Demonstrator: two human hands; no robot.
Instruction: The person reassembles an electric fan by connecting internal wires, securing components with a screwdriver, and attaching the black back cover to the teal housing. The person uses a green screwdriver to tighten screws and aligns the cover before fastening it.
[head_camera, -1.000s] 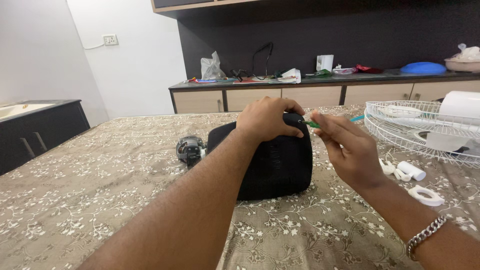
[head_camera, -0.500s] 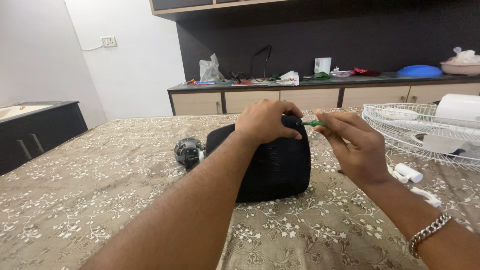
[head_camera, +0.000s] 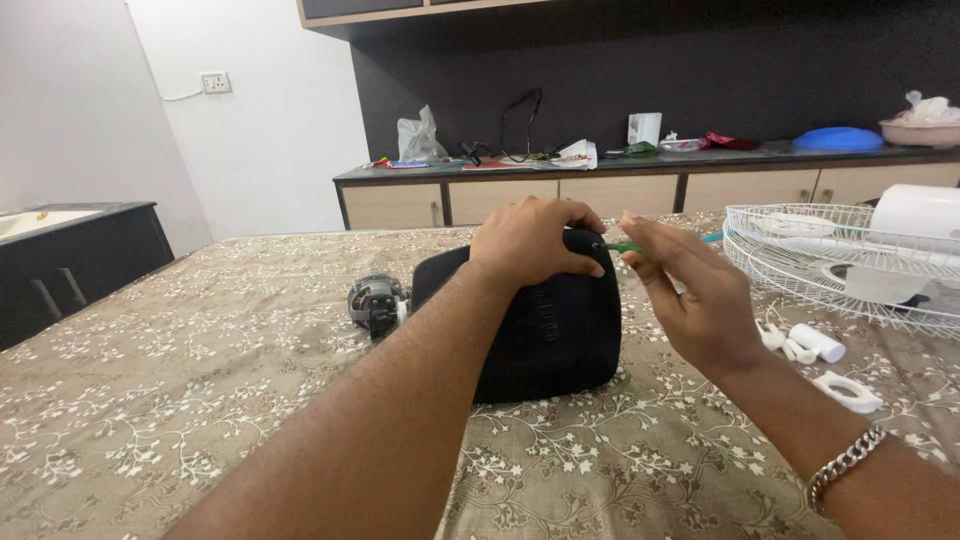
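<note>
Broadly, the patterned worktop (head_camera: 200, 400) carries a black housing (head_camera: 545, 330) stood on edge, so its top corner faces up. The left hand (head_camera: 530, 240) clamps that top to steady it; the right hand (head_camera: 695, 290) pinches a green screwdriver (head_camera: 625, 246), tip at the corner.

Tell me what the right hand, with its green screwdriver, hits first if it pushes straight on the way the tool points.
Most likely the black housing: the right hand aims the green screwdriver at its upper edge, beside the left hand.
</note>
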